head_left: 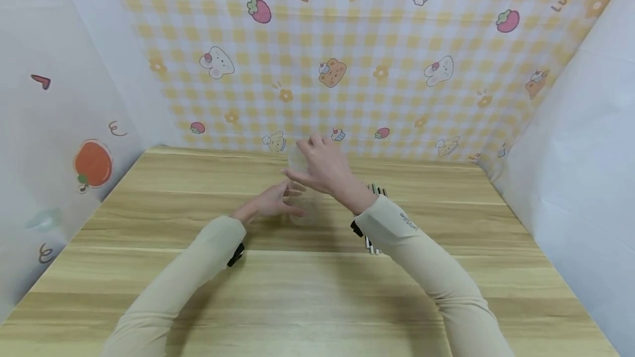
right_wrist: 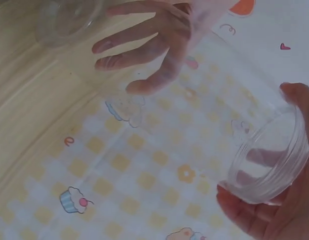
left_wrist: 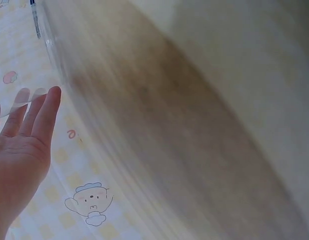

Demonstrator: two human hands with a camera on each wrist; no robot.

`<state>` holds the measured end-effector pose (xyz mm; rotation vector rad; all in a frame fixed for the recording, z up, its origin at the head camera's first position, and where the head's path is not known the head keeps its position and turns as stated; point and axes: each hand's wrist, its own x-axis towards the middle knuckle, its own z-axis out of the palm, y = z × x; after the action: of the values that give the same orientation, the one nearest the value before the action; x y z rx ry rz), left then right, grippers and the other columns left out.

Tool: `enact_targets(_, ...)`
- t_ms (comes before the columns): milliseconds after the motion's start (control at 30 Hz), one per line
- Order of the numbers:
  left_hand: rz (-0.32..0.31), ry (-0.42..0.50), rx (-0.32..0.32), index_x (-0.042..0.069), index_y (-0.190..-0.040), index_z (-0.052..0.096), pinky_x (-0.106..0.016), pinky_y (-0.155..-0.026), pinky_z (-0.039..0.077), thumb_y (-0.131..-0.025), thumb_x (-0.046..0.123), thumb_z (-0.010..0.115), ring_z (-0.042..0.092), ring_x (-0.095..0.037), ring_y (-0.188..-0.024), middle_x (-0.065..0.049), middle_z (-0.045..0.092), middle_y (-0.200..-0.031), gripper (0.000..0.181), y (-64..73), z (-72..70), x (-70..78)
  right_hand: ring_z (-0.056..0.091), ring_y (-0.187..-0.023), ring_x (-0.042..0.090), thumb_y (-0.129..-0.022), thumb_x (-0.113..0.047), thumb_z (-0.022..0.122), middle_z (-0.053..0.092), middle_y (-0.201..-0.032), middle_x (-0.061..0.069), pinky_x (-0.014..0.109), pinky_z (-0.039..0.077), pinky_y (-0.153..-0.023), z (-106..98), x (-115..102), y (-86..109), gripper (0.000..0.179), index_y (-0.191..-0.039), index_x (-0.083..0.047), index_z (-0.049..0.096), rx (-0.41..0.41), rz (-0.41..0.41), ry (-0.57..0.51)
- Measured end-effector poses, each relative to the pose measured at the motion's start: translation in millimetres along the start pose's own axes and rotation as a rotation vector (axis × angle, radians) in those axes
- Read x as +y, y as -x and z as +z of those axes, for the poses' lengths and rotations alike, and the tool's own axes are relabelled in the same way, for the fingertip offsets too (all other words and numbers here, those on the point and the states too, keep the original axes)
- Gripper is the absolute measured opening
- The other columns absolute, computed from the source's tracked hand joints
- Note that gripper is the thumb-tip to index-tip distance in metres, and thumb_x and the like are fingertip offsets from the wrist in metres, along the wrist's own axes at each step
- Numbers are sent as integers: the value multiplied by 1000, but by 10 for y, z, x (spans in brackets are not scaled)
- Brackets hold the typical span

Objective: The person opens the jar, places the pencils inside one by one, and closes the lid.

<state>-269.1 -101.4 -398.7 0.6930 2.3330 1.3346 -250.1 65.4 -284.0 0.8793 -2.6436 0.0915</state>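
A tall see-through jar (head_left: 306,211) stands upright near the back of the table, hard to make out against the wood. My right hand (head_left: 324,165) is at its top, with thumb and fingers curled round the clear round lid (right_wrist: 269,155). Low on the jar's left side is my left hand (head_left: 272,200), its fingers spread and fairly straight. Through the clear wall (right_wrist: 169,112) the right wrist view shows those left fingers (right_wrist: 144,50); whether they touch the jar I cannot tell. The left wrist view has the open left palm (left_wrist: 24,145) near a clear edge.
Several pens (head_left: 378,189) lie on the table to the right, partly hidden under the right forearm. The wood-grain table (head_left: 307,296) meets a yellow checked backdrop (head_left: 357,32) behind, with white sheets on both sides.
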Motion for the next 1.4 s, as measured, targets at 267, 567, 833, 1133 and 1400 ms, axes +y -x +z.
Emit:
enact_targets(267,14,14,13,24,-139,14,-43,-96,31,-69,27,75,39,-25,-117,-7,41,-129,93,-6,4,1,41,-109,25,-79,-39,63,45,-121,12,38,36,-89,-12,220,-13,61,-127,-6,45,-25,-203,-364)
enact_targets(567,31,12,8,20,-139,17,-44,-96,31,-69,28,76,39,-26,-117,-10,40,-130,91,-7,2,6,33,-121,23,-79,-37,59,36,-134,10,42,27,-98,-24,249,-31,66,-134,-9,35,-47,-243,-429)
enact_targets(833,29,-5,-4,19,-139,18,-45,-96,31,-71,29,74,36,-29,-119,-9,40,-130,88,-1,-11,-14,43,-103,24,-76,-67,43,44,-117,10,39,43,-80,-97,34,-19,77,-129,-11,43,-95,70,-190)
enact_targets(1133,33,2,-9,17,-139,17,-46,-96,31,-73,23,73,35,-31,-119,-10,39,-131,86,-8,-2,-4,42,-92,22,-76,-57,52,47,-105,9,33,43,-71,-107,63,-20,70,-126,-8,44,-65,34,-112)
enact_targets(1400,49,21,-11,22,-141,9,-47,-96,30,-69,30,75,36,-30,-119,-13,38,-132,97,-4,-5,-20,38,-116,25,-79,-38,58,44,-128,10,38,32,-95,-97,132,-21,62,-130,-7,40,-75,-157,-327)
